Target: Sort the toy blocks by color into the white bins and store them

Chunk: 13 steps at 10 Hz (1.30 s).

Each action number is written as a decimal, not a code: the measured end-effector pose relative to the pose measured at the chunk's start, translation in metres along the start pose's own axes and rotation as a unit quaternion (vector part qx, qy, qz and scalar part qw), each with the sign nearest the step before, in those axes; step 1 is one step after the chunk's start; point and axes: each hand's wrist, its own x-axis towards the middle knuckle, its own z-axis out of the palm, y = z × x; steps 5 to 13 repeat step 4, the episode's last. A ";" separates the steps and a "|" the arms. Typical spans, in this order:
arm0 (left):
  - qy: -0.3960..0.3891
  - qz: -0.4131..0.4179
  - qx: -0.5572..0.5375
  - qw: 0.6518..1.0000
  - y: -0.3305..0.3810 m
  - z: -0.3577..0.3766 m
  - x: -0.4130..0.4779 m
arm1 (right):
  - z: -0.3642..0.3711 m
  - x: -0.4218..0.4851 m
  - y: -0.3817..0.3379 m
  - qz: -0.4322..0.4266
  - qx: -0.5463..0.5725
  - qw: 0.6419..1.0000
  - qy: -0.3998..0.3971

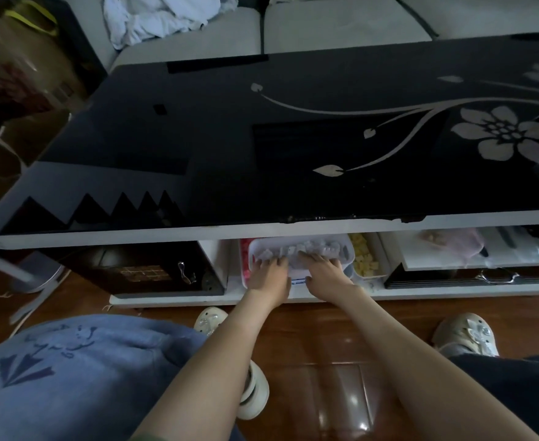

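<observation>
At the far left a brown cardboard box [23, 68] stands on the floor beside the low table. The table's black glass worktop [230, 138], with its pale flower pattern, spans most of the room in front of a light grey sofa [341, 27]. Under it on the left sits a dark drawer front [153, 268] with a metal handle [184, 272].

Next to that drawer, on the white lower shelf [172, 299], a bin of pink blocks [245, 253] peeks out, mostly covered by the white bin [349, 246] resting above it. That upper bin is tucked just under the worktop's front edge and holds pale, whitish blocks [306, 248].

The person's left hand [269, 272] is on the bin's near left corner, its grip hooked over the rim with fingers inside on the blocks and the thumb against the front wall. The right hand [325, 270] holds the near rim just beside it in the same way, fingers over the edge and thumb on the front.

To the right, partly under the white bin, a second bin shows yellow blocks [365, 256]. Further right is another dark drawer [452, 278].

On the wooden floor [325, 329] are the person's light-coloured shoes, one near the left forearm [209, 319] and one at the right [465, 334].
</observation>
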 end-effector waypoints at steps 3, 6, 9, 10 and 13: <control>0.047 0.046 0.004 0.998 0.035 -0.063 -0.029 | -0.057 -0.058 -0.014 -0.013 0.040 0.996 0.075; 0.117 0.148 0.023 0.982 0.050 -0.101 -0.055 | -0.109 -0.099 -0.034 -0.078 0.023 0.992 0.092; 0.117 0.148 0.023 0.982 0.050 -0.101 -0.055 | -0.109 -0.099 -0.034 -0.078 0.023 0.992 0.092; 0.117 0.148 0.023 0.982 0.050 -0.101 -0.055 | -0.109 -0.099 -0.034 -0.078 0.023 0.992 0.092; 0.117 0.148 0.023 0.982 0.050 -0.101 -0.055 | -0.109 -0.099 -0.034 -0.078 0.023 0.992 0.092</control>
